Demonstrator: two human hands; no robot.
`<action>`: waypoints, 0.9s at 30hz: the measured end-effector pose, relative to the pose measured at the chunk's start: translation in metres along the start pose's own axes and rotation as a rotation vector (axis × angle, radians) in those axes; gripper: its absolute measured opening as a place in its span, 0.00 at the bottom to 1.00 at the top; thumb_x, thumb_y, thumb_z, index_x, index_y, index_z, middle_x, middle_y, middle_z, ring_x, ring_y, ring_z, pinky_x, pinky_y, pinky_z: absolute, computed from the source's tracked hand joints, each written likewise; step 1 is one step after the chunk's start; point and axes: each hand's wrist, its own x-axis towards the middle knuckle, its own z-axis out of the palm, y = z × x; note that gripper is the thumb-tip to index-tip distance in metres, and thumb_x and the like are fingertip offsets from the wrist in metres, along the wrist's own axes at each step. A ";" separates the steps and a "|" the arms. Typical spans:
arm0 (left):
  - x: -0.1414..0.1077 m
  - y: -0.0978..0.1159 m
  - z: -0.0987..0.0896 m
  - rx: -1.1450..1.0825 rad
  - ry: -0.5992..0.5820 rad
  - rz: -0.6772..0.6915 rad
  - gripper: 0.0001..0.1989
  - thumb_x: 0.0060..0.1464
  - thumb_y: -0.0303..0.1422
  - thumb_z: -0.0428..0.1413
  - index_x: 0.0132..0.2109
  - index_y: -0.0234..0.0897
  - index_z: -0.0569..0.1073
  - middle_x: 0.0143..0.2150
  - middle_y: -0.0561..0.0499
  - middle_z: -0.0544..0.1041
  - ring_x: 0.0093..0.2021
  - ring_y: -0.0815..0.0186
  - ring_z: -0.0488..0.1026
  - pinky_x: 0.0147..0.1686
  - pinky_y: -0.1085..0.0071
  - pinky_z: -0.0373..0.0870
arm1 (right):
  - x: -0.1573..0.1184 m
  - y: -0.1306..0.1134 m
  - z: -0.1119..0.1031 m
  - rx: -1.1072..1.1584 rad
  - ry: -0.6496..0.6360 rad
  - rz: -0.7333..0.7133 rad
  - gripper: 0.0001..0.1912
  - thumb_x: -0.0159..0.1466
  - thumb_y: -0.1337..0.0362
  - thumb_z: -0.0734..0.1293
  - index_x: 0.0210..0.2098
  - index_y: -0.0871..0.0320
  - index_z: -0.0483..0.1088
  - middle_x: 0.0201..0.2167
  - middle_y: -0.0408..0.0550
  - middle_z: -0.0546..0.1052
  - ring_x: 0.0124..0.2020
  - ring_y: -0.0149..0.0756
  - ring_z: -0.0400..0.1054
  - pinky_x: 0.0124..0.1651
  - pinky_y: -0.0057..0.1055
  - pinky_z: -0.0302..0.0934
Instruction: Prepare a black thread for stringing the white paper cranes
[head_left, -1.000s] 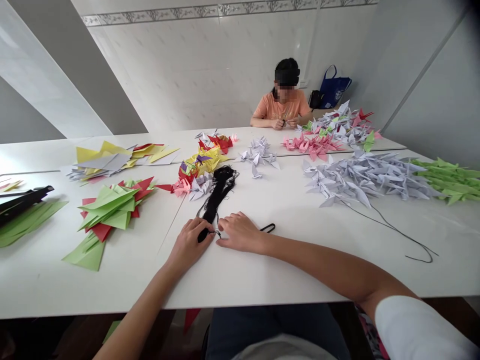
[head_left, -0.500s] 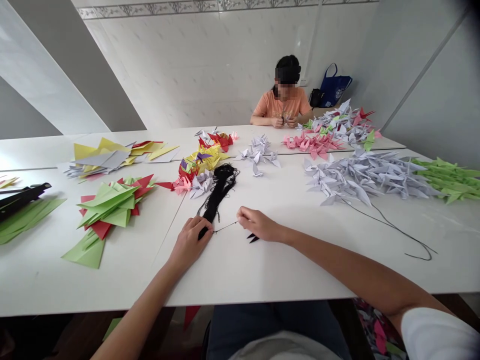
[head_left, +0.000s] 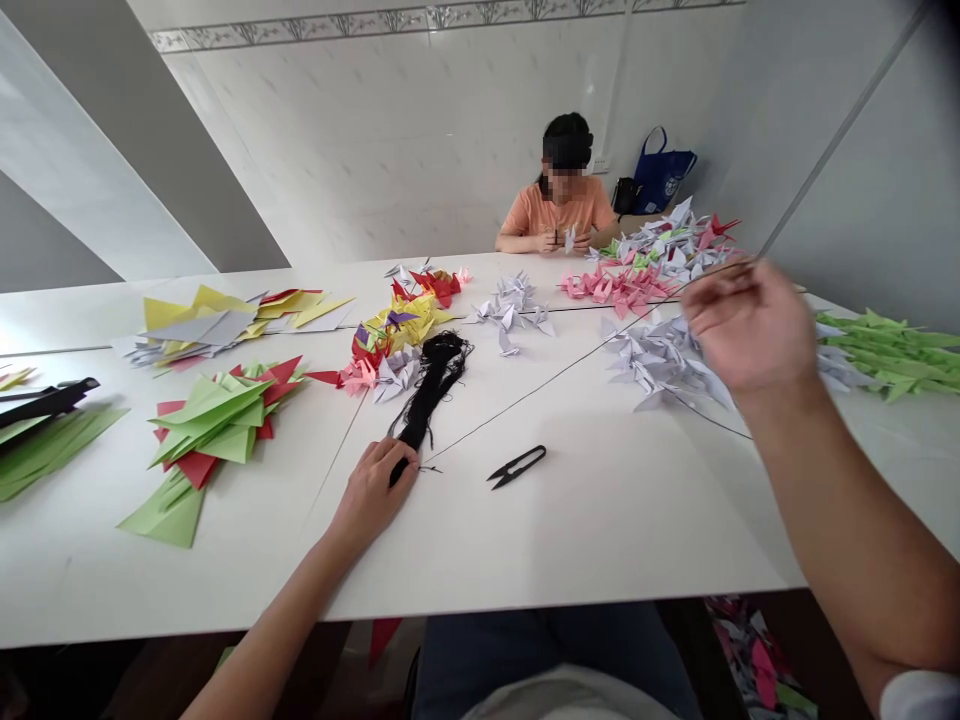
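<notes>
A bundle of black thread (head_left: pixel 430 393) lies on the white table, and my left hand (head_left: pixel 377 482) is closed on its near end. One dark strand (head_left: pixel 541 385) stretches taut from beside that hand up to the right. My right hand (head_left: pixel 742 310) is raised over the white paper cranes (head_left: pixel 660 360), blurred, with its fingers pinched on the strand. Small black thread snips (head_left: pixel 517 467) rest on the table between my hands. Beyond the bundle sit yellow, red, pink and white paper cranes (head_left: pixel 405 322).
Green and red paper sheets (head_left: pixel 217 420) and yellow and white sheets (head_left: pixel 199 325) lie at the left. Green cranes (head_left: pixel 892 350) are at the right, pink cranes (head_left: pixel 619 290) farther back. Across the table, a person (head_left: pixel 559 205) in orange holds a white crane.
My right hand has moved up and to the right, drawing out a long strand and uncovering the snips. My left hand stays on the bundle. The person opposite now shows a white crane.
</notes>
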 end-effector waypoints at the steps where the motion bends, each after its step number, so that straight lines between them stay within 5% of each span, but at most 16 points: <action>1: 0.000 0.001 -0.001 0.004 -0.002 0.000 0.10 0.66 0.36 0.47 0.39 0.40 0.71 0.43 0.47 0.74 0.46 0.57 0.69 0.48 0.59 0.67 | 0.001 -0.012 0.002 0.005 -0.031 -0.061 0.23 0.73 0.75 0.55 0.23 0.55 0.66 0.21 0.39 0.68 0.23 0.23 0.62 0.38 0.24 0.68; 4: 0.005 0.008 -0.008 0.017 0.015 -0.001 0.09 0.64 0.38 0.49 0.43 0.41 0.71 0.44 0.46 0.74 0.46 0.53 0.70 0.50 0.53 0.67 | -0.004 -0.028 0.002 -0.206 -0.188 -0.066 0.21 0.73 0.72 0.59 0.24 0.53 0.68 0.21 0.37 0.65 0.25 0.23 0.61 0.44 0.26 0.68; 7: 0.022 0.031 -0.017 0.008 0.065 0.023 0.12 0.64 0.40 0.50 0.48 0.40 0.71 0.50 0.42 0.74 0.53 0.47 0.69 0.57 0.45 0.61 | -0.020 -0.009 -0.001 -0.470 -0.417 0.077 0.10 0.68 0.63 0.68 0.29 0.54 0.71 0.24 0.36 0.65 0.26 0.24 0.61 0.46 0.33 0.70; 12: 0.070 0.113 -0.016 -0.227 -0.023 0.211 0.26 0.66 0.42 0.52 0.67 0.45 0.59 0.66 0.45 0.68 0.66 0.59 0.66 0.65 0.60 0.63 | -0.053 0.043 0.015 -0.561 -0.810 0.348 0.14 0.68 0.53 0.71 0.37 0.55 0.67 0.27 0.37 0.68 0.28 0.27 0.63 0.48 0.39 0.72; 14: 0.088 0.146 -0.010 -0.661 -0.199 0.315 0.33 0.67 0.42 0.53 0.72 0.44 0.51 0.70 0.42 0.63 0.70 0.59 0.60 0.67 0.60 0.60 | -0.059 0.056 0.024 -0.582 -0.891 0.357 0.15 0.70 0.52 0.68 0.36 0.55 0.64 0.25 0.37 0.65 0.27 0.27 0.61 0.37 0.31 0.69; 17: 0.103 0.172 -0.006 -0.970 -0.420 0.363 0.27 0.69 0.44 0.51 0.68 0.39 0.61 0.45 0.46 0.78 0.49 0.64 0.75 0.62 0.60 0.66 | -0.050 0.065 0.025 -0.638 -0.848 0.256 0.15 0.70 0.52 0.67 0.36 0.55 0.62 0.24 0.36 0.60 0.23 0.25 0.54 0.25 0.23 0.54; 20: 0.107 0.165 -0.010 -1.036 -0.416 0.213 0.21 0.68 0.46 0.51 0.52 0.33 0.77 0.20 0.60 0.60 0.23 0.72 0.60 0.49 0.64 0.72 | -0.028 0.067 0.001 -0.717 -0.692 0.125 0.17 0.69 0.50 0.67 0.35 0.54 0.60 0.25 0.36 0.57 0.23 0.25 0.53 0.25 0.24 0.51; 24: 0.104 0.127 -0.024 -1.111 -0.264 0.103 0.21 0.66 0.47 0.54 0.33 0.35 0.76 0.20 0.60 0.53 0.21 0.73 0.52 0.35 0.70 0.69 | 0.001 0.076 -0.055 -1.019 -0.390 0.029 0.19 0.67 0.45 0.61 0.35 0.52 0.55 0.28 0.37 0.57 0.23 0.27 0.54 0.26 0.26 0.53; 27: 0.102 0.106 -0.035 -1.183 -0.083 0.090 0.18 0.67 0.43 0.54 0.31 0.37 0.74 0.27 0.54 0.64 0.29 0.71 0.64 0.39 0.72 0.72 | 0.011 0.089 -0.095 -1.163 -0.316 0.035 0.18 0.67 0.45 0.57 0.32 0.52 0.51 0.26 0.36 0.55 0.22 0.28 0.52 0.25 0.27 0.51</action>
